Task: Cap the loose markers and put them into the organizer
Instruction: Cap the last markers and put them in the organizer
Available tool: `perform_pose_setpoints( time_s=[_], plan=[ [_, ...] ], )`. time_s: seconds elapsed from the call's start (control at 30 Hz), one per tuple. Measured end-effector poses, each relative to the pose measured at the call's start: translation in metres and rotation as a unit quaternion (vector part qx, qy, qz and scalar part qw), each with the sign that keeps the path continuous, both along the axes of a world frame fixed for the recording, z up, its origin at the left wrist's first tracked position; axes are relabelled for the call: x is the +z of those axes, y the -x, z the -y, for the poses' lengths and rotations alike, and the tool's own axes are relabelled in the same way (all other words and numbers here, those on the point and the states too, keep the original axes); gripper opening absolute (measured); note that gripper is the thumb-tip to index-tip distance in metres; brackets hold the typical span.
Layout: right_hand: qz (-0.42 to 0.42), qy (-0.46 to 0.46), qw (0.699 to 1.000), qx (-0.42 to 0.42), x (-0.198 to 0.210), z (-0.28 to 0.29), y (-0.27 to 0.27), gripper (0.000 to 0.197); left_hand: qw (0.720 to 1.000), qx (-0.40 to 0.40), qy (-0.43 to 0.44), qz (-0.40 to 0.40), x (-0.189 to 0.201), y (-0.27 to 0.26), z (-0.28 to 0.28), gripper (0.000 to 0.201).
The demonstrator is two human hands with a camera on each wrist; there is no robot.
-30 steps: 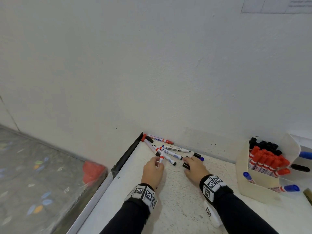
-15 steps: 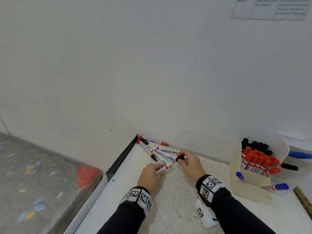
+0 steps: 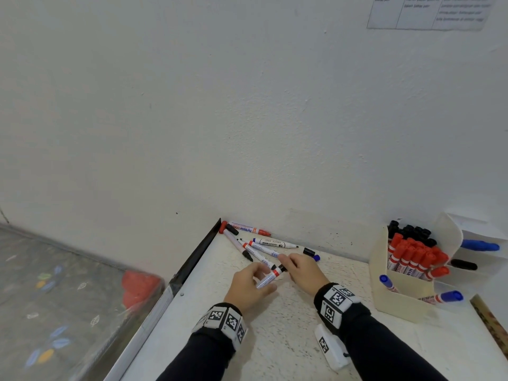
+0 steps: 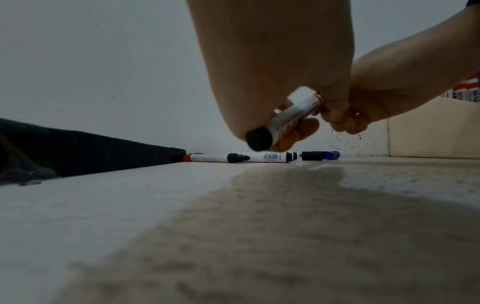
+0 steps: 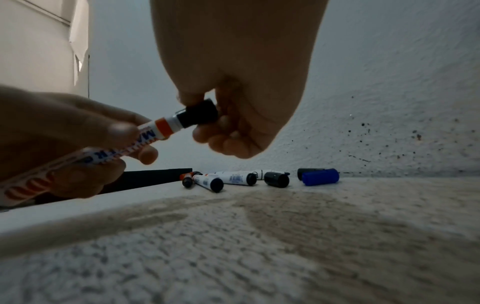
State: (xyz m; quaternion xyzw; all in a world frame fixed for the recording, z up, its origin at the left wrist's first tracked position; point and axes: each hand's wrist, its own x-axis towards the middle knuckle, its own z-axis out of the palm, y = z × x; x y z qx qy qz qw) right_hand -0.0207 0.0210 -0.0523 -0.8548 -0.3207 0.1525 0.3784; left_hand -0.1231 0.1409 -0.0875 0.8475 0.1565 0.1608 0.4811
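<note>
My left hand (image 3: 251, 284) grips a white marker with an orange band (image 3: 268, 277) (image 5: 103, 152) just above the table. My right hand (image 3: 301, 270) pinches a black cap (image 5: 200, 115) that sits on the marker's tip. Several loose markers (image 3: 264, 247) lie in the corner by the wall, some uncapped. A loose black cap (image 3: 309, 252) and a blue cap (image 5: 320, 176) lie next to them. The cream organizer (image 3: 398, 301) stands at the right, packed with red and black markers (image 3: 412, 257).
The white wall (image 3: 275, 133) runs close behind the markers. A black strip (image 3: 198, 257) marks the table's left edge, with a drop to the floor beyond. A white tagged block (image 3: 328, 347) lies under my right forearm. Blue markers (image 3: 442, 296) stick out of the organizer's front.
Both hands drew back from the pile toward me. The left hand lifted the orange-banded marker, and the right hand brought the black cap onto its tip.
</note>
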Motion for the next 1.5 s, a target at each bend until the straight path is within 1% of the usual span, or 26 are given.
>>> perform_pose_setpoints(
  time_s=[0.07,0.13,0.2,0.27,0.3,0.33,0.37,0.43,0.47,0.5,0.57,0.67,0.73,0.83,0.9,0.97,1.0,1.03,1.07,1.1,1.13,1.17,1.27,1.37,1.43,1.5],
  plan=[
    [0.016,0.029,0.999,-0.020,0.004,-0.005,0.002,0.047,1.000,0.012,-0.027,0.001,0.001,0.000,0.000,0.017],
    [0.000,0.033,0.999,-0.035,0.006,-0.009,0.006,0.050,0.999,0.017,-0.044,-0.007,-0.001,0.000,-0.002,0.015],
    [-0.005,0.036,0.998,-0.042,0.005,-0.011,0.009,0.050,0.999,-0.011,-0.047,-0.010,-0.002,0.000,-0.003,0.013],
    [-0.002,0.032,0.999,-0.042,0.006,-0.011,0.012,0.049,0.999,-0.040,-0.032,-0.017,0.000,0.001,-0.001,0.019],
    [-0.002,0.022,0.999,-0.037,0.007,-0.011,0.013,0.048,0.999,-0.048,-0.012,-0.021,0.002,0.001,0.000,0.021],
    [-0.006,0.012,1.000,-0.028,0.008,-0.011,0.014,0.046,0.998,-0.054,0.029,-0.026,0.004,0.002,0.001,0.023],
    [-0.015,-0.002,1.000,-0.017,0.009,-0.011,0.015,0.044,0.993,-0.061,0.093,-0.034,0.006,0.002,0.001,0.024],
    [-0.034,-0.029,0.999,0.008,0.011,-0.009,0.015,0.037,0.969,-0.081,0.227,-0.046,0.010,0.004,0.003,0.026],
    [-0.041,-0.036,0.998,0.018,0.012,-0.007,0.016,0.034,0.959,-0.088,0.266,-0.048,0.011,0.005,0.003,0.027],
    [-0.046,-0.038,0.998,0.027,0.013,-0.006,0.015,0.032,0.953,-0.091,0.284,-0.052,0.011,0.005,0.003,0.027],
    [-0.052,-0.025,0.997,0.041,0.015,0.000,0.012,0.031,0.951,-0.096,0.290,-0.056,0.012,0.005,0.005,0.027],
    [-0.018,0.024,0.998,0.063,0.021,0.011,0.007,0.033,0.960,-0.103,0.255,-0.057,0.014,0.003,0.008,0.026],
    [0.014,0.038,0.998,0.056,0.027,0.020,0.002,0.033,0.964,-0.097,0.239,-0.069,0.016,0.002,0.010,0.030],
    [0.009,-0.020,1.000,0.007,0.046,0.036,-0.007,0.021,0.971,-0.082,0.199,-0.101,0.016,-0.003,0.012,0.037],
    [0.006,-0.094,0.995,-0.041,0.068,0.049,-0.016,0.011,0.985,-0.069,0.113,-0.112,0.012,-0.010,0.011,0.044],
    [0.035,-0.158,0.982,-0.094,0.093,0.064,-0.031,0.006,0.992,-0.055,-0.001,-0.117,0.008,-0.021,0.010,0.052],
    [0.066,-0.174,0.975,-0.122,0.105,0.073,-0.039,0.006,0.987,-0.053,-0.063,-0.138,0.006,-0.027,0.010,0.064],
    [0.103,-0.180,0.967,-0.150,0.115,0.082,-0.049,0.008,0.975,-0.051,-0.129,-0.171,0.005,-0.031,0.010,0.078],
    [0.138,-0.178,0.958,-0.175,0.125,0.093,-0.059,0.012,0.957,-0.050,-0.197,-0.205,0.003,-0.036,0.010,0.084],
    [0.168,-0.173,0.950,-0.199,0.133,0.104,-0.068,0.015,0.938,-0.045,-0.250,-0.234,0.002,-0.040,0.011,0.077],
    [0.189,-0.165,0.942,-0.221,0.139,0.115,-0.077,0.016,0.923,-0.039,-0.286,-0.255,0.001,-0.042,0.012,0.067],
    [0.203,-0.155,0.936,-0.241,0.144,0.125,-0.086,0.017,0.910,-0.039,-0.309,-0.274,0.003,-0.043,0.013,0.063],
    [0.205,-0.109,0.931,-0.281,0.146,0.150,-0.104,0.018,0.878,-0.062,-0.358,-0.313,0.001,-0.044,0.015,0.059],
    [0.183,-0.111,0.929,-0.302,0.140,0.164,-0.112,0.020,0.882,-0.084,-0.361,-0.291,-0.006,-0.045,0.016,0.054],
    [0.181,-0.099,0.927,-0.314,0.137,0.166,-0.113,0.021,0.897,-0.091,-0.354,-0.248,-0.005,-0.043,0.022,0.045],
    [0.185,-0.052,0.932,-0.307,0.135,0.165,-0.114,0.023,0.919,-0.079,-0.324,-0.211,0.000,-0.041,0.028,0.038]
  ],
)
